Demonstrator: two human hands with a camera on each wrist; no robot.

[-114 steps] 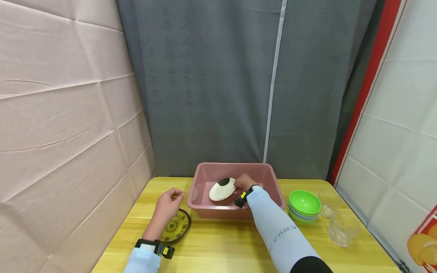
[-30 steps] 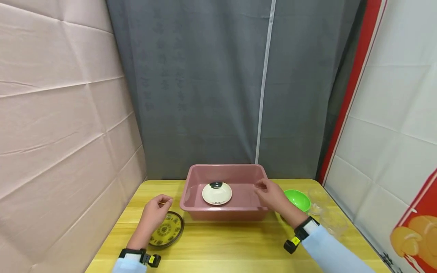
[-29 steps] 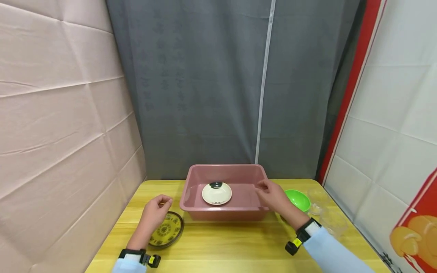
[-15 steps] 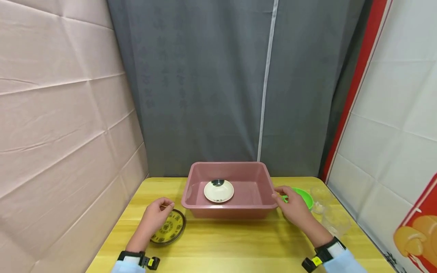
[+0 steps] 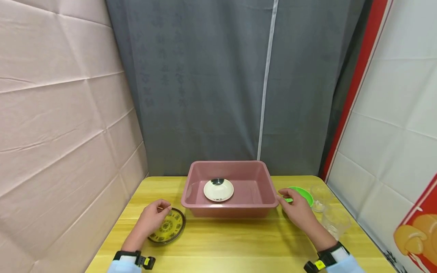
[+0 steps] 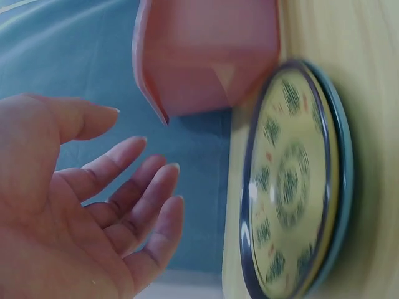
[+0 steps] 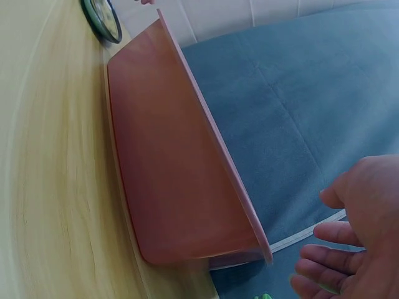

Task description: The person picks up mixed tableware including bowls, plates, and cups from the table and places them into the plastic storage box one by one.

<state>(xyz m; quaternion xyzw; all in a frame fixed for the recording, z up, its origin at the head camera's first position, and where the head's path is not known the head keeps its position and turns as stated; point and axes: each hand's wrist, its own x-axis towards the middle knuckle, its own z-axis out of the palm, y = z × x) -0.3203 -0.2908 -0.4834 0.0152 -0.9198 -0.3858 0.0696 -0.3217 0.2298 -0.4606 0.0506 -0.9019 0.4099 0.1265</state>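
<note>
My left hand (image 5: 153,219) hovers with loosely bent fingers above the yellow patterned plate (image 5: 168,227) at the table's left. In the left wrist view, the left hand (image 6: 93,205) holds nothing, and a second, bluish-green-rimmed plate shows beneath the yellow one. My right hand (image 5: 297,212) is just outside the pink basin's (image 5: 229,211) right rim, partly covering a green bowl (image 5: 305,193). The right wrist view shows that right hand (image 7: 368,230) with relaxed, spread fingers and nothing in them. A white dish (image 5: 218,192) with a black patch lies flat inside the basin.
Two clear glasses stand right of the bowl, the nearer glass (image 5: 336,222) partly behind my right forearm. A grey curtain (image 5: 211,83) hangs behind the wooden table (image 5: 235,242), with light panels on both sides.
The right hand was inside the basin at the tilted white dish; the dish now lies flat. That hand has moved right, out past the rim to the green bowl. The left hand barely moved.
</note>
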